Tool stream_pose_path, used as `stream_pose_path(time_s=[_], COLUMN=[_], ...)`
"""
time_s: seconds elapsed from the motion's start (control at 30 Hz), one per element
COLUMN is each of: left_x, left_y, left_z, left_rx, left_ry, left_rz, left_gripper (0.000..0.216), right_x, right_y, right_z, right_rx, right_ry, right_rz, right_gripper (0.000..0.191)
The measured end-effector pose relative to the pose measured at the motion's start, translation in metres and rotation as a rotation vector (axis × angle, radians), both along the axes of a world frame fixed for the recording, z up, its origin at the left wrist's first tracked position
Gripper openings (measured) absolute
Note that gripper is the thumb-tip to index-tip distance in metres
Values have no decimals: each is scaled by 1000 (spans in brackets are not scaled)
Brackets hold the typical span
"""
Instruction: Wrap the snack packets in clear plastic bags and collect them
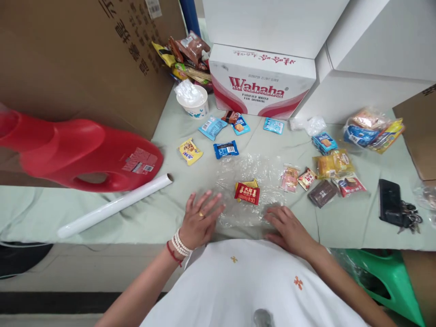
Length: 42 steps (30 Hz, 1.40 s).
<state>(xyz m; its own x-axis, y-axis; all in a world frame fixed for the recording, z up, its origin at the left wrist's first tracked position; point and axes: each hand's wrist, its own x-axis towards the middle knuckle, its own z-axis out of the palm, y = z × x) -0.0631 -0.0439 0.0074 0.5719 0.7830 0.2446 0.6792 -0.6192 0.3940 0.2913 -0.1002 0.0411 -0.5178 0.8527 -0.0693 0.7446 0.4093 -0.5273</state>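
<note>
A sheet of clear plastic film (231,172) lies spread out on the table in front of me. On its middle rests a red candy packet (247,194), partly covering a yellow packet (252,183). My left hand (200,220), wearing a ring and bracelets, lies with fingers spread at the film's left edge. At the lower right edge, my right hand (289,227) rests with its fingers stretched out and somewhat apart. Neither hand holds anything. Just beyond my right hand are a pink packet (290,177) and a small red-and-cream packet (307,178).
A white roll (116,206) and a red jug (91,154) lie on the left. Behind stand a paper cup (197,109) and a Wahaba box (262,81). Blue packets (225,149) lie beyond the film. On the right are a brown packet (322,193), a phone (390,202) and keys (411,217).
</note>
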Motion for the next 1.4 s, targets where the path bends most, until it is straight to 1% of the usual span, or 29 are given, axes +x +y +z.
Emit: stream_pose_path(time_s=[0.07,0.1,0.13,0.2,0.23,0.33,0.43,0.5,0.53,0.6,0.63,0.67,0.73,0.77,0.87,0.93,1.0,1.07,1.17,1.2,1.27,1.3,1.33,1.4], left_x=[-3,-4,-5,-7,-7,-4,3,7,9,10,10,10,11,13,21,29,37,42,46,46,45,45,45,46], left_y=[2,5,8,16,21,39,56,64,67,70,70,70,69,70,75,80,86,89,90,90,89,89,89,88], left_z=[2,1,0,-3,-3,4,17,24,26,26,25,23,18,16,9,5,2,0,-2,-3,-5,-6,-6,-7], left_rx=[-132,-191,-236,-297,-325,-431,-478,-469,-463,-460,-463,-467,-480,-486,-487,-469,-444,-423,-414,-415,-409,-391,-351,-197], left_ry=[44,63,73,54,25,-94,-220,-275,-295,-333,-354,-373,-390,-388,-373,-358,-335,-322,-327,-330,-336,-342,-349,-361], left_rz=[-202,-259,-276,-241,-212,-109,21,52,41,-2,-15,-13,30,66,174,235,296,340,364,365,361,359,362,408], left_gripper=[57,55,50,31,27,29,33,35,35,34,33,33,33,34,34,32,30,29,29,30,31,31,31,30], right_x=[2,1,0,-1,-1,1,1,-4,-8,-17,-20,-22,-22,-20,-11,-7,-8,-16,-32,-36,-40,-40,-38,-32], right_y=[-11,-12,-11,-3,4,30,55,65,67,67,66,65,66,68,85,99,109,111,103,100,97,99,102,113], right_z=[-15,-19,-21,-18,-12,13,38,47,48,42,37,30,17,12,6,9,15,19,19,17,12,10,9,10], right_rx=[50,65,66,22,-20,-139,-160,-112,-79,-30,-29,-45,-98,-117,-135,-166,-181,-148,-125,-148,-219,-256,-289,-339], right_ry=[-13,-6,14,87,130,229,255,212,168,61,23,8,54,97,185,172,133,113,113,111,124,149,182,231], right_rz=[-33,-48,-57,-49,-38,-36,-53,-34,-26,-52,-85,-120,-177,-202,-295,-363,-395,-373,-265,-243,-237,-254,-274,-311], right_gripper=[28,23,22,25,26,30,33,30,33,54,57,50,25,20,15,13,14,18,26,23,11,12,14,13])
